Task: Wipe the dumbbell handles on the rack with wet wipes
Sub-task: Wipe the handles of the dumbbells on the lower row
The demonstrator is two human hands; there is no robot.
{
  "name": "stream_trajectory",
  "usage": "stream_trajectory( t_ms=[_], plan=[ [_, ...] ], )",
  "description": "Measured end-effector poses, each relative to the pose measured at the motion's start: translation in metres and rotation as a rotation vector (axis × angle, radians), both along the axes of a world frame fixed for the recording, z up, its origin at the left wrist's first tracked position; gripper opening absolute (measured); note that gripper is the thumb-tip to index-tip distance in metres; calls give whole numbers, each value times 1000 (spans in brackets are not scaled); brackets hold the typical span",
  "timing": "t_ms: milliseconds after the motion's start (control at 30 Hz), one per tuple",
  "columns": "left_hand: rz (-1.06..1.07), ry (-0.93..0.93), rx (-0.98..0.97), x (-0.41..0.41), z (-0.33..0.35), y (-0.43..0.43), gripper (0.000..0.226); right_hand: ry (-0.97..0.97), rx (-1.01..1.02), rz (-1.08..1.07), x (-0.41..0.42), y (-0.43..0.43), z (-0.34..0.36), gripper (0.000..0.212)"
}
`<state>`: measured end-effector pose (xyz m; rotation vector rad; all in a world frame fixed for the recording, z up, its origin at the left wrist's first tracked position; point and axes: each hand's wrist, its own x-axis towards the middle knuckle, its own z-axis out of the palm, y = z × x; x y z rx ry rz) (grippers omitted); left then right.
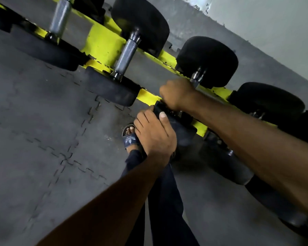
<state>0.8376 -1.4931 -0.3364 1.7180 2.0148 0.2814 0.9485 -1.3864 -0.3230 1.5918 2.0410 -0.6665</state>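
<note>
Black steel-handled dumbbells (126, 55) lie across yellow rack (103, 44).

Gym — dumbbells (126, 55) on yellow rack (103, 43)

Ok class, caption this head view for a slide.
Right hand grips a dumbbell handle on the yellow rack; left hand holds its near weight.

Single head cam, wide-angle, pitched steeply down and forward from standing height. Frame is rolled: the yellow rack (103, 43) runs diagonally from top-left to right edge, within arm's reach. The floor mat (34, 121) fills the left side.
</note>
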Motion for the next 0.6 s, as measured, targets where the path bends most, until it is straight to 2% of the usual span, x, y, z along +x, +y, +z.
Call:
stream_trajectory(
  t_ms=[100, 200, 267, 367, 433, 500, 533, 600],
  plan=[
    [4, -8, -16, 0, 1, 0, 48, -63, -187, 54, -9, 15, 3, 25],
    [2, -8, -23, 0, 0, 0, 47, 4, -261, 56, -4, 16, 9, 7],
    [6, -19, -9, -1, -2, 0, 47, 115, -169, 41, 9, 4, 8, 25],
    [19, -29, 9, 0, -4, 0, 45, 267, 79, 31, 27, -32, -5, 17],
    [12, -25, 10, 0, -3, -1, 44, 373, 180, -158, 39, -60, -11, 17],
    [10, -23, 1, 1, -3, -1, 43, 489, 286, -471, 42, -88, -8, 7],
    [12, -22, -4, 1, -4, -1, 43, 511, 301, -673, 40, -101, -9, 7],
    [18, -26, -10, 1, -4, -1, 44, 586, 186, -1153, 34, -115, -17, 8]
  ],
)
